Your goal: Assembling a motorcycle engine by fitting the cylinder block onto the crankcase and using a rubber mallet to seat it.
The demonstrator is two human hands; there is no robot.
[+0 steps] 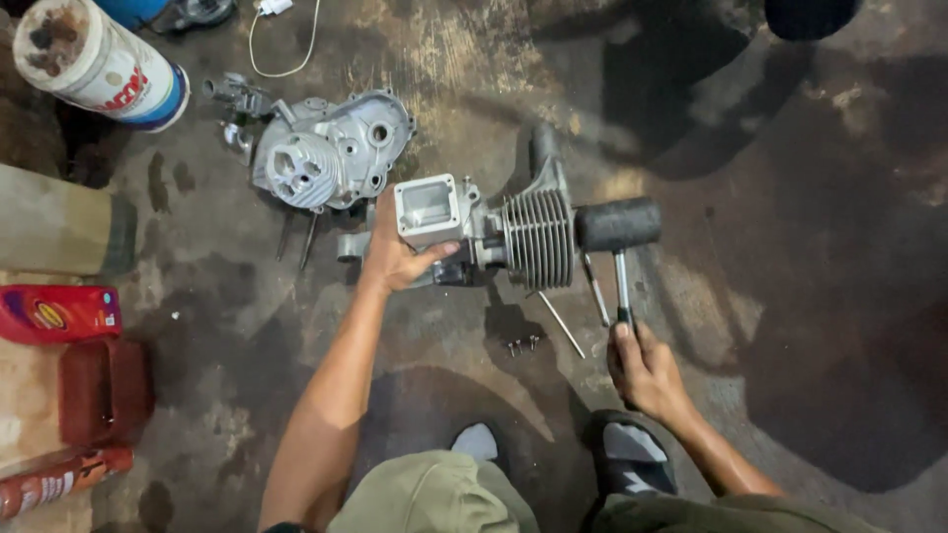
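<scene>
My left hand (397, 257) grips the square grey housing (429, 209) at the left end of a small engine block lying on the floor. The finned cylinder (538, 238) forms the block's right end. My right hand (644, 370) holds the handle of a black rubber mallet (618, 225). The mallet head sits right against the cylinder's right end. Long bolts (561, 324) and small screws (523, 344) lie on the floor below the cylinder.
A second engine casing (331, 150) lies at upper left beside small metal parts (237, 94). Along the left edge stand a white tub (99, 64), a red packet (57, 313) and a red spray can (61, 481). My feet (632, 456) are at the bottom. The concrete floor is oil-stained.
</scene>
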